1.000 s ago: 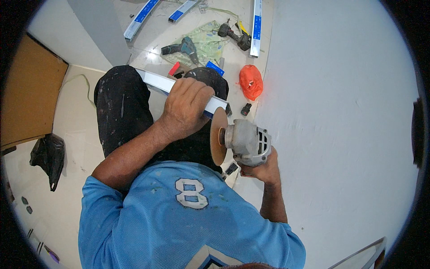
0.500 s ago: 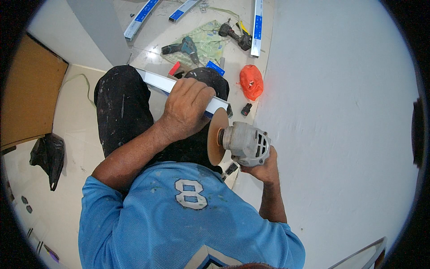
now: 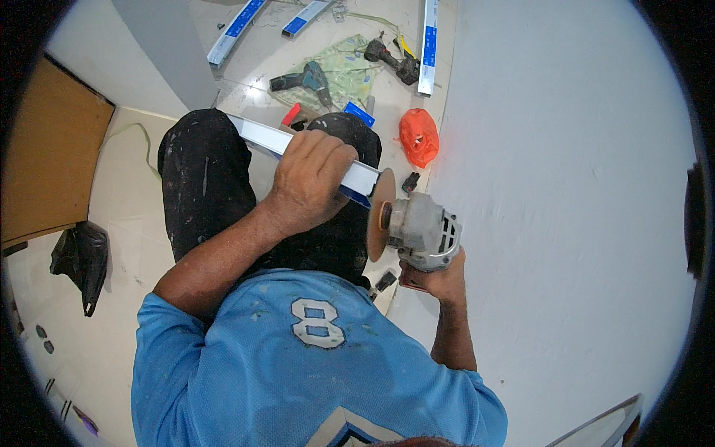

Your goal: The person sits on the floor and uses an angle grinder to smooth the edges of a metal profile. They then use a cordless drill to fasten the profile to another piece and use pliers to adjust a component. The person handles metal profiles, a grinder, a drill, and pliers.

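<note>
My left hand (image 3: 311,175) is closed over a white metal profile (image 3: 261,134) with blue on its side, which lies slanting across my knees. Its near right end sticks out past my fingers. In my right hand (image 3: 445,277) is an angle grinder (image 3: 426,231) with a grey metal head; the grip is mostly hidden by the hand. The thin brown cutting disc (image 3: 382,216) stands on edge right at the profile's end. Whether disc and metal touch, I cannot tell.
A teal drill (image 3: 307,82) lies on a green cloth (image 3: 346,56), with a black drill (image 3: 393,59) beside it. An orange bag (image 3: 418,138) sits by the white wall (image 3: 566,208). More profiles (image 3: 427,52) lie farther off. On the left are a black bag (image 3: 80,257) and cardboard (image 3: 52,149).
The grinder in my right hand has shifted a little to the right and up, so its disc has moved from below the profile's end to just beyond it. My left hand stays put.
</note>
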`<state>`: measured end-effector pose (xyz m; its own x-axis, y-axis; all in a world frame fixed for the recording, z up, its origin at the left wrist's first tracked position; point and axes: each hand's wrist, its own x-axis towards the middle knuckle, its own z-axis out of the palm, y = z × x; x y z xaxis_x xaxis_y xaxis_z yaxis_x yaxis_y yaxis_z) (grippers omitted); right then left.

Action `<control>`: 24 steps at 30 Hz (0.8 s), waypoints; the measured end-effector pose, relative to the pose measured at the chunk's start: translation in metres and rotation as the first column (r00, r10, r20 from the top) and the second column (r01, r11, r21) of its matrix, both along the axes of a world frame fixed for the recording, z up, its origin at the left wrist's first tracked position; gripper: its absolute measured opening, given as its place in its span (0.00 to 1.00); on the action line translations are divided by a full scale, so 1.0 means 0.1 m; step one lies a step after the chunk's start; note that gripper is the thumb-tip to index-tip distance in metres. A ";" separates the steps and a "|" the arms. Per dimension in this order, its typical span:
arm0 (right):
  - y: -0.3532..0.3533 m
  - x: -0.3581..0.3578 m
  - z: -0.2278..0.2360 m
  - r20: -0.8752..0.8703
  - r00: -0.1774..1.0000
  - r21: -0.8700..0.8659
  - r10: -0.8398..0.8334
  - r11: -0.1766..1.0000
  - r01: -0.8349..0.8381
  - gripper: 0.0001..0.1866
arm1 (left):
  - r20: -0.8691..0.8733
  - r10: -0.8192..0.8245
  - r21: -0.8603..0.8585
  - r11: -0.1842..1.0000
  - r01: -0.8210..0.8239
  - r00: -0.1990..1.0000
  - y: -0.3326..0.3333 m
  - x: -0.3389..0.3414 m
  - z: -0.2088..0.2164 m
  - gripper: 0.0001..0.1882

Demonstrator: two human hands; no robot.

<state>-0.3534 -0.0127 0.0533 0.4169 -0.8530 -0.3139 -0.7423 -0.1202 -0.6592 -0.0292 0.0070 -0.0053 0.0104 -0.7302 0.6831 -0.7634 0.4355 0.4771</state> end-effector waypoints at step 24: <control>0.03 0.14 0.04 0.105 0.994 0.109 -0.028 0.994 0.017 0.41 | 0.015 -0.004 0.003 1.000 0.004 1.000 -0.01 0.00 0.02 0.36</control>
